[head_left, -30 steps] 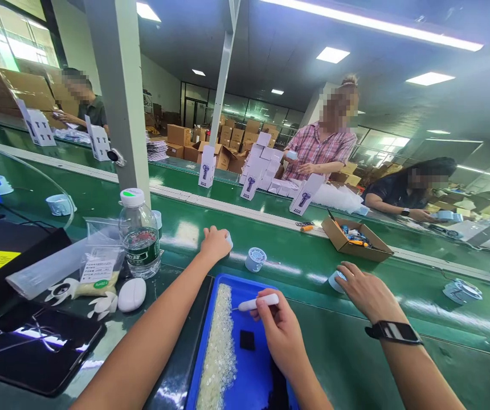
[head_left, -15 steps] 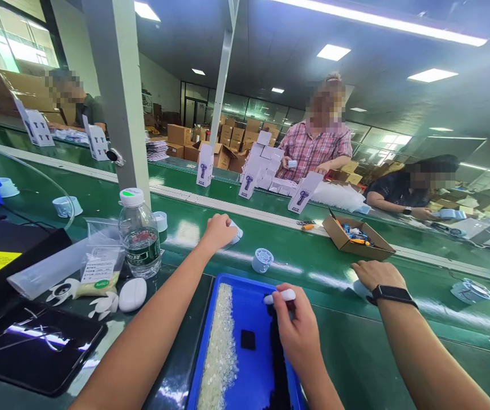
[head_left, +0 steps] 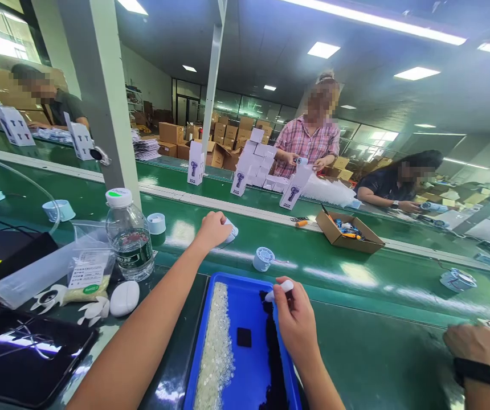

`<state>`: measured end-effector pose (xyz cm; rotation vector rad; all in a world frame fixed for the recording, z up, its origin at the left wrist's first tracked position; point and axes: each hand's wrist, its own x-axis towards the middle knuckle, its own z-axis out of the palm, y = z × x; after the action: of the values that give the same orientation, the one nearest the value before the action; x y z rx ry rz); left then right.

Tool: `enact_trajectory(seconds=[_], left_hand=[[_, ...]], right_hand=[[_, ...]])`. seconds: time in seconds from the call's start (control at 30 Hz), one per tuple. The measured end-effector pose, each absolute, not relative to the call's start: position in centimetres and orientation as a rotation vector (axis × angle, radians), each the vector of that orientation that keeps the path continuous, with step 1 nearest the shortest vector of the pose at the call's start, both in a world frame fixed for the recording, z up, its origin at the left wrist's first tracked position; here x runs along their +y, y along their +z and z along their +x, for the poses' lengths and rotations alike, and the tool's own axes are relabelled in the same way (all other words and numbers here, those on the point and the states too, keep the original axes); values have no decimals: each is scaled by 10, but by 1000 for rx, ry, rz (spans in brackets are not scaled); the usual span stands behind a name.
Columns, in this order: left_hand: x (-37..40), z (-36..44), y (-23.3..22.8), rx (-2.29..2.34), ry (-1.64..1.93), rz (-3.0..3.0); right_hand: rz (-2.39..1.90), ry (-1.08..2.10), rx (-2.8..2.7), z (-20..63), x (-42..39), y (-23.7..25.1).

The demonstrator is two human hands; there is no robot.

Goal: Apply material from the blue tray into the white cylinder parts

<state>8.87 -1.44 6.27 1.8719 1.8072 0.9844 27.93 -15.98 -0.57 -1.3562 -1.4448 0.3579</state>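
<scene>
My left hand (head_left: 215, 229) is stretched out over the green belt, its fingers curled on a light blue plastic part (head_left: 232, 230). The hand hides much of that part. Over the right side of a blue tray (head_left: 245, 278), my right hand (head_left: 297, 313) grips a white pen-like tool (head_left: 282, 288), its tip pointing down left. Beneath the tip lies a strip of small black pieces (head_left: 273, 353). Small clear rings (head_left: 217, 347) fill the tray's left side, and a black square (head_left: 244, 337) lies between. A light blue round housing (head_left: 264, 259) stands on the belt between my hands.
At right, another person's hand (head_left: 471, 344) with a black wristband rests near wires. On the left stand a water bottle (head_left: 131, 245), a white case (head_left: 124, 298) and a dark tablet (head_left: 27, 353). A cardboard box of tools (head_left: 351, 230) sits beyond the belt. Several people work opposite.
The other person's banded hand has moved from the belt to the far right. The view has shifted slightly. Both my hands keep their grips, and the blue part in my left has turned slightly.
</scene>
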Motion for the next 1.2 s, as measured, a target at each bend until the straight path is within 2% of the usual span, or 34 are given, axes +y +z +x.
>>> enact_trajectory(seconds=[0.9, 1.1, 1.2], left_hand=[[-16, 90, 63, 1767, 1001, 1826], [-25, 93, 72, 1634, 1000, 1623], [-26, 93, 74, 1573, 983, 1544]], right_hand=[[-1310, 404, -1482, 278, -160, -10], [-1282, 551, -1499, 277, -161, -10], [-1262, 512, -1503, 276, -161, -10]])
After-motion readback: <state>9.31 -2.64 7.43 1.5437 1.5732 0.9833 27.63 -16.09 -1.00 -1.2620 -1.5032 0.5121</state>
